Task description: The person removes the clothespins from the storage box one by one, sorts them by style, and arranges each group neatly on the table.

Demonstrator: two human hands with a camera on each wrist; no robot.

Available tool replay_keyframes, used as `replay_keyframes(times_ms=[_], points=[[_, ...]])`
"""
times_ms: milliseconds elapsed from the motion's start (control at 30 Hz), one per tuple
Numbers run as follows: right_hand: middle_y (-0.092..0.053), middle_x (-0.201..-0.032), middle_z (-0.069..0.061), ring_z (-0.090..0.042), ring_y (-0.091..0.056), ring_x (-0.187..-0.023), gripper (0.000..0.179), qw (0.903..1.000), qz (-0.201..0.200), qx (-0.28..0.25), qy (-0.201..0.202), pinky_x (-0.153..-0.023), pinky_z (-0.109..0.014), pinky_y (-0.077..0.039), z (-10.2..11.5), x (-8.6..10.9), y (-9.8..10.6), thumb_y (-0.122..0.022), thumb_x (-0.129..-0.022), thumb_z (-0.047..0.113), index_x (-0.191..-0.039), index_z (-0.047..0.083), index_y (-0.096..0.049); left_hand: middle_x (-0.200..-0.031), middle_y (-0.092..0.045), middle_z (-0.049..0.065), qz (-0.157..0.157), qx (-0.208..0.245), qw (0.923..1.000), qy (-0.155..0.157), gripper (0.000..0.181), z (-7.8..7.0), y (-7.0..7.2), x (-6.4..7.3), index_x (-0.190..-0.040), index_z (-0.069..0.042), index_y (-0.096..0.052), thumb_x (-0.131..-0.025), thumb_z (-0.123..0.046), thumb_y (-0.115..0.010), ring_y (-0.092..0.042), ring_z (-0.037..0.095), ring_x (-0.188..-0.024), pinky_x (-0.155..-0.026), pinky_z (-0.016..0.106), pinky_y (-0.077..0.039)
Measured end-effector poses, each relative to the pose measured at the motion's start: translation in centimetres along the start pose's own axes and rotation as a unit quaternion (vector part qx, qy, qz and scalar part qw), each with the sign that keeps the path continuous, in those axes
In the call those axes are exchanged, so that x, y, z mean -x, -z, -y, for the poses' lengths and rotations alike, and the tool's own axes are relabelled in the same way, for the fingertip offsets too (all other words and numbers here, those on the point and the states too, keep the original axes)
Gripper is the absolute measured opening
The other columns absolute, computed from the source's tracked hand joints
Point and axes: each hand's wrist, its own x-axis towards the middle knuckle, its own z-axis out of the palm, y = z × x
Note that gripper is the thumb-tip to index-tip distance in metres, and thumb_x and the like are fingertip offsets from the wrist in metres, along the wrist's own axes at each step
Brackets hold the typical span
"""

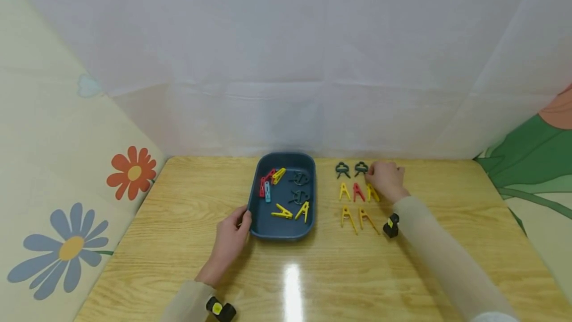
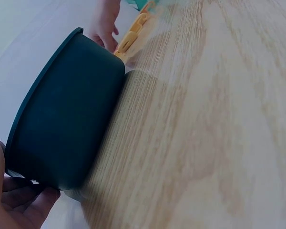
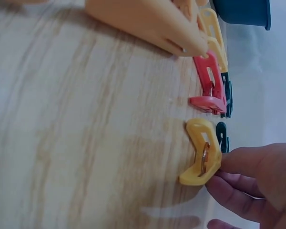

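My left hand [image 1: 231, 237] grips the near left edge of a dark blue plastic tray [image 1: 282, 236]; the left wrist view shows its fingers [image 2: 40, 202] curled against the tray's wall. Inside the tray lie several clothespins: yellow, red, a light blue clothespin [image 1: 267, 191] and two dark green clips [image 1: 300, 197]. To the right, my right hand [image 1: 388, 180] pinches a yellow clothespin [image 3: 200, 152] between thumb and finger, its legs down at the table. Beside it stands a red clothespin [image 1: 358, 192], with another yellow clothespin [image 1: 344, 191] to its left.
Behind that row are two dark green clips [image 1: 342, 169]. In front stand two longer orange-yellow clothespins [image 1: 348, 219]. A white sheet [image 1: 286, 89] hangs along the back edge of the wooden table [image 1: 196, 183]. Flower-patterned panels [image 1: 40, 173] flank both sides.
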Motion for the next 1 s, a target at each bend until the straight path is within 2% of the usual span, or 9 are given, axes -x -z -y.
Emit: replay_keyframes(times_ms=[200, 433, 733, 1000], points=[[-0.062, -0.077, -0.007, -0.039, -0.055, -0.096, 0.023, 0.9998, 0.004, 0.011, 0.013, -0.098, -0.067, -0.033, 0.1, 0.2, 0.1, -0.064, -0.102, 0.018, -0.08, 0.011, -0.063, -0.136, -0.065, 0.024, 0.007, 0.006, 0.9999, 0.007, 0.04, -0.1, 0.1, 0.1, -0.14, 0.005, -0.061, -0.111, -0.019, -0.049, -0.066, 0.035, -0.121, -0.099, 0.051, -0.055], [-0.065, -0.082, -0.008, -0.042, -0.056, -0.102, 0.019, 0.9998, 0.01, 0.015, 0.013, -0.101, -0.068, -0.032, 0.2, 0.4, 0.2, -0.064, -0.102, 0.019, -0.085, 0.01, -0.065, -0.138, -0.064, 0.024, 0.008, 0.008, 0.9999, 0.01, 0.041, -0.1, 0.1, 0.1, -0.141, 0.004, -0.061, -0.111, -0.021, -0.049, -0.066, 0.034, -0.122, -0.101, 0.051, -0.054], [-0.071, -0.091, -0.013, -0.04, -0.063, -0.096, 0.019, 0.999, -0.032, 0.003, 0.032, -0.103, -0.069, -0.036, 1.0, 0.6, 1.1, -0.067, -0.101, 0.022, -0.096, 0.004, -0.07, -0.134, -0.067, 0.024, 0.0, 0.005, 1.0, -0.002, 0.039, 0.0, 0.0, 0.2, -0.139, 0.006, -0.062, -0.11, -0.018, -0.048, -0.067, 0.035, -0.118, -0.097, 0.05, -0.057], [-0.073, -0.092, -0.011, -0.033, -0.065, -0.088, 0.02, 0.9956, -0.042, 0.002, 0.084, -0.086, -0.055, -0.049, 3.8, 0.8, 2.5, -0.068, -0.102, 0.022, -0.101, 0.003, -0.073, -0.132, -0.068, 0.024, -0.005, 0.003, 1.0, -0.007, 0.038, 0.1, -0.1, 0.0, -0.137, 0.005, -0.063, -0.11, -0.016, -0.05, -0.068, 0.034, -0.116, -0.095, 0.049, -0.057]])
